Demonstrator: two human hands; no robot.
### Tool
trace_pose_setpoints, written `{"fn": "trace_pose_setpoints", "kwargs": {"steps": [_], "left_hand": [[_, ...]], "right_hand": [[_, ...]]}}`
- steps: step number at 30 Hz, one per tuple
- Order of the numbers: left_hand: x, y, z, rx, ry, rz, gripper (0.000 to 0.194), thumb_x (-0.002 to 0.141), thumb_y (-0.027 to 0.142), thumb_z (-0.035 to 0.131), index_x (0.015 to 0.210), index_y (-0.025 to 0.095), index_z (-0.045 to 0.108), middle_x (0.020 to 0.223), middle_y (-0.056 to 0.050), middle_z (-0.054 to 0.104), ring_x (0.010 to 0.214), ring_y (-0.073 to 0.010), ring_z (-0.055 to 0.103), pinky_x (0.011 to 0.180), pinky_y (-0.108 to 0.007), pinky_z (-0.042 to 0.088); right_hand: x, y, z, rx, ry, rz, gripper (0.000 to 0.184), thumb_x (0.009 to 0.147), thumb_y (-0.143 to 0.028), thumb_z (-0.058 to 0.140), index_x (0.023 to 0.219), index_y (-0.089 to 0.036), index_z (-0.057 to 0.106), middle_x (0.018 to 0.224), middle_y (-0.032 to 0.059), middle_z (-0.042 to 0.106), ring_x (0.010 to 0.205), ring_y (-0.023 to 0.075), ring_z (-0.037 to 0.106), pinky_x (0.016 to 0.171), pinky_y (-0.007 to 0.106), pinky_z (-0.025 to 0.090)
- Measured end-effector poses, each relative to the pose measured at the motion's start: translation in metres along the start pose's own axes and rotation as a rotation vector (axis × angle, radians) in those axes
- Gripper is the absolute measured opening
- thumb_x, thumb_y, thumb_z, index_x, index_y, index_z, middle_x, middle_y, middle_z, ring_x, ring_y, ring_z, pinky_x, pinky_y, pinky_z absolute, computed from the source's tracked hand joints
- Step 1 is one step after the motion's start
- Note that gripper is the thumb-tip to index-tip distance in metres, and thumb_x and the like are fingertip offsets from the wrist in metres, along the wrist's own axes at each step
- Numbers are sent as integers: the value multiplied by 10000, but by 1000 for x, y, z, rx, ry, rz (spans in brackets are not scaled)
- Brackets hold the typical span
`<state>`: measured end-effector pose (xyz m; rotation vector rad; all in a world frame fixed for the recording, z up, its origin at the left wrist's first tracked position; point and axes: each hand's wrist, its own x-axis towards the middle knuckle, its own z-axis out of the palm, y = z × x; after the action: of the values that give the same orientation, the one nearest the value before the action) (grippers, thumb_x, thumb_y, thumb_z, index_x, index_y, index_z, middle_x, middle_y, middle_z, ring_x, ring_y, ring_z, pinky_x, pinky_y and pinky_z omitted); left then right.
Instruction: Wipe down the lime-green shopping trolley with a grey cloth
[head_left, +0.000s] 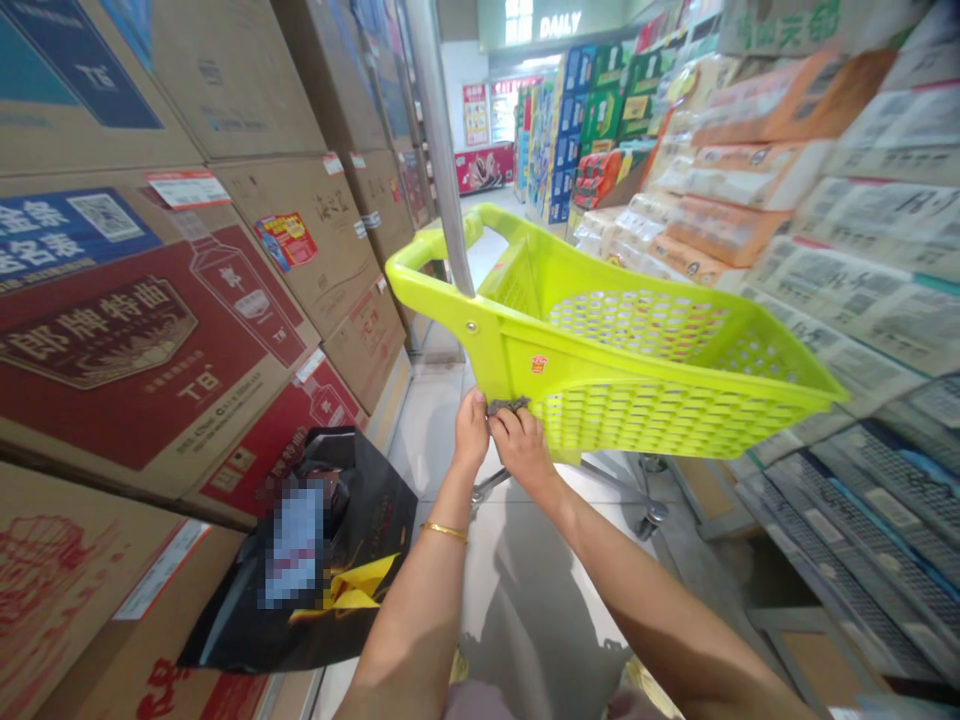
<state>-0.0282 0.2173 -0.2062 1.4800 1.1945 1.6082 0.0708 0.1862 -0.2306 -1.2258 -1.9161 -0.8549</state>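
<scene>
A lime-green shopping cart [637, 345] stands in front of me, its side turned toward me. At the lower rear corner of its basket, a crumpled dark grey cloth [508, 405] is bunched between my two hands. My left hand [471, 425] is closed at the cloth's left end, thumb up. Beside it, my right hand [521, 442] has its fingers curled over the cloth. Both hands are close against the basket wall, and most of the cloth is hidden by the fingers. A small orange sticker [539, 364] is on the basket just above.
Stacked cardboard cartons [150, 330] line the left side, with a black bag [300, 640] in front of them. Packaged paper goods [862, 220] are piled on the right. A metal pole [441, 130] rises by the cart's handle. Cart wheels [652, 518] rest on the tiled floor [427, 440].
</scene>
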Motion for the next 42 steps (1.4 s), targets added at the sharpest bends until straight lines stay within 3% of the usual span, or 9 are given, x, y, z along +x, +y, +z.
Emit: {"fn": "trace_pose_setpoints", "kwargs": {"steps": [4,13,17,25,29,35,42], "left_hand": [[-1,2,1,10,5,-6,529,865,587,355,1006,144,606,1027,-96,658,963,-187,591,873,-306,454],[1,-14,1,-61,7,10,417,862,515,424,993,163,606,1015,-77,654,979,-188,590,911,-329,441],[0,-8,-1,-52,4,5,409,848,518,453,974,160,607,984,-71,661,946,-182,593,901,-325,443],[-9,-1,-3,23,31,-14,512,862,587,359,1007,160,601,1026,-80,649,969,-174,577,869,-291,438],[-22,-15,-5,81,10,-72,533,860,607,331,843,148,601,824,-49,638,806,-150,568,744,-259,449],[-43,-34,2,5,-18,-136,470,870,563,375,867,146,591,825,-41,631,820,-154,566,756,-267,454],[-45,-43,12,-37,10,-133,329,896,453,397,847,173,562,809,-13,609,791,-133,557,771,-266,463]], "right_hand": [[-2,2,-2,17,-29,-17,142,858,-201,509,936,-223,626,980,43,618,915,177,432,738,308,301],[55,7,-15,123,72,141,199,879,-249,495,1043,-237,609,1047,69,585,1028,201,405,850,331,312],[35,3,-9,61,73,65,159,874,-242,501,977,-231,622,1014,53,602,973,189,417,787,316,313],[-24,2,-1,104,-69,-101,119,856,-198,525,907,-217,631,967,31,625,902,166,433,756,313,301],[-27,3,-4,133,-47,-79,144,857,-206,524,947,-229,634,984,41,619,931,171,432,780,311,317],[-5,10,-11,123,39,70,197,858,-240,532,1032,-249,624,1014,54,597,964,182,421,826,313,328],[-22,8,2,76,35,-28,170,865,-234,512,984,-242,634,975,41,611,918,174,421,739,306,316]]}}
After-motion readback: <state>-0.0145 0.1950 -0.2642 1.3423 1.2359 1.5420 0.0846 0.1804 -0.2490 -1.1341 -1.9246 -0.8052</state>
